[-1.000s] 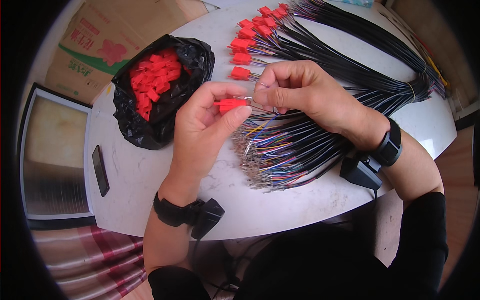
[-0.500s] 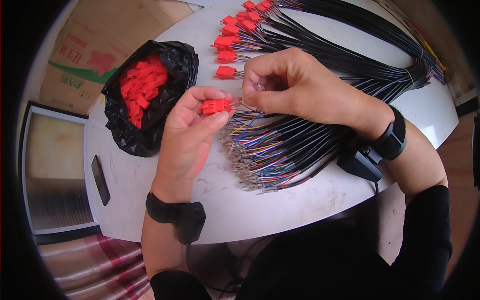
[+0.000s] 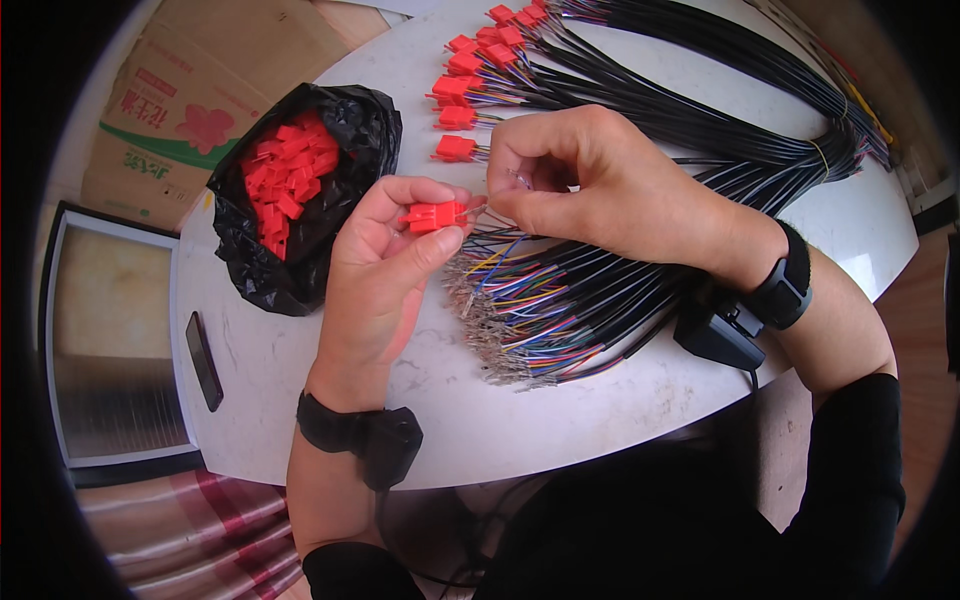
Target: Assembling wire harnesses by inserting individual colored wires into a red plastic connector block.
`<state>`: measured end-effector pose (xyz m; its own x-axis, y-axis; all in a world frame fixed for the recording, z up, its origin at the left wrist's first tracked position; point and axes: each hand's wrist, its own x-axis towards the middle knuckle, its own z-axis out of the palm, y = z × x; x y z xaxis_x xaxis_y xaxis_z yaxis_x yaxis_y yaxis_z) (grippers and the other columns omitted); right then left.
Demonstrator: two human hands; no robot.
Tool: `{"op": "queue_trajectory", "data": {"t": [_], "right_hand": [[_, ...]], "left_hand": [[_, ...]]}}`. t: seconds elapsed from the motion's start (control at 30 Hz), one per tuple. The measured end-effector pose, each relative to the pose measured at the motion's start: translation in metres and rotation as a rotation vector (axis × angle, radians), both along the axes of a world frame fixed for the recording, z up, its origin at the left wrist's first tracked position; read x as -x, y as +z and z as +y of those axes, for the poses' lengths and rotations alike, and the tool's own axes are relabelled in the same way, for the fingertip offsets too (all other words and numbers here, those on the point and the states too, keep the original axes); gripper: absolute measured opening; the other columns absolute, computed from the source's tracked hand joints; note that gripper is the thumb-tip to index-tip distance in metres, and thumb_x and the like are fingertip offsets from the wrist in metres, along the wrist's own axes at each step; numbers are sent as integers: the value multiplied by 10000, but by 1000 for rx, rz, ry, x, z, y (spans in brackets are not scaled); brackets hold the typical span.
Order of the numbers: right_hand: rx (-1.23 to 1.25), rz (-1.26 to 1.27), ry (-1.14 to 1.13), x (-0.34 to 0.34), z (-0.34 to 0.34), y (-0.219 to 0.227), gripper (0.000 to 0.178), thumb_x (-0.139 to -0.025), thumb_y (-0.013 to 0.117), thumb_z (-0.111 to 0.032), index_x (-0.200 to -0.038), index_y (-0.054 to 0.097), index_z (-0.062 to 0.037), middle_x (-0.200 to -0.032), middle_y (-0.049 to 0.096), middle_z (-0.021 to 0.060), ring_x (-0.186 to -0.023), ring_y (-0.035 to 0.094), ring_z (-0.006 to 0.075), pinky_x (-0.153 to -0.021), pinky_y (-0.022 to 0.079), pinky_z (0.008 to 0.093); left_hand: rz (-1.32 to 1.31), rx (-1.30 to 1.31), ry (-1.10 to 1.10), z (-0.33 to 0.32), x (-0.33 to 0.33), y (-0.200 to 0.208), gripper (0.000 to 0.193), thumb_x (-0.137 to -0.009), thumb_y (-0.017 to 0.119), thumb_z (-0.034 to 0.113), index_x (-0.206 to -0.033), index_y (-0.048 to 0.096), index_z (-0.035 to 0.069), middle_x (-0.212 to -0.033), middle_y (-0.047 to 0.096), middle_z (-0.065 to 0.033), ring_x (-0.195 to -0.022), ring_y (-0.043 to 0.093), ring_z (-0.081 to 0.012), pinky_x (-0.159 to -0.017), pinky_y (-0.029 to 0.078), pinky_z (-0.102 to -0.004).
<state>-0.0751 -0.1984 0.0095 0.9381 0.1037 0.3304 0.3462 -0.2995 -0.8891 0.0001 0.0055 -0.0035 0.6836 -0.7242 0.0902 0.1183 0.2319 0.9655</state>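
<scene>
The left hand [image 3: 378,262] is gripping 1 red connector [image 3: 430,218] above the desk [image 3: 270,390]; the right hand [image 3: 600,185] is pinching thin wires [image 3: 479,211] at its 3 o'clock side. At the connector's 9 o'clock, a black plastic bag [image 3: 374,125] is sitting open, holding heaped red connectors [image 3: 290,175].

The left hand [image 3: 375,265] is raised with the thumb below and the curled index finger above, forming a pinch; the left forearm [image 3: 322,490] rises almost upright from the lower edge. The right hand [image 3: 620,185] shows its back, index finger arched toward the thumb; the right forearm [image 3: 835,320] slants up and leftward. Both hands' fingertips lie near each other.
</scene>
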Motion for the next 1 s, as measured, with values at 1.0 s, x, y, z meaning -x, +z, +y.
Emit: {"op": "queue_trajectory", "data": {"t": [1.0], "right_hand": [[58,-114,-59,2,5,-2,121,-764,642,-54,-756,537,4,-634,525,109,-572,505,218,-562,426,311]], "left_hand": [[-159,-56,57,-6,9,6,259,-854,628,-17,-1097,540,-29,-1051,615,-112,-957,625,-158,-869,500,-270]]}}
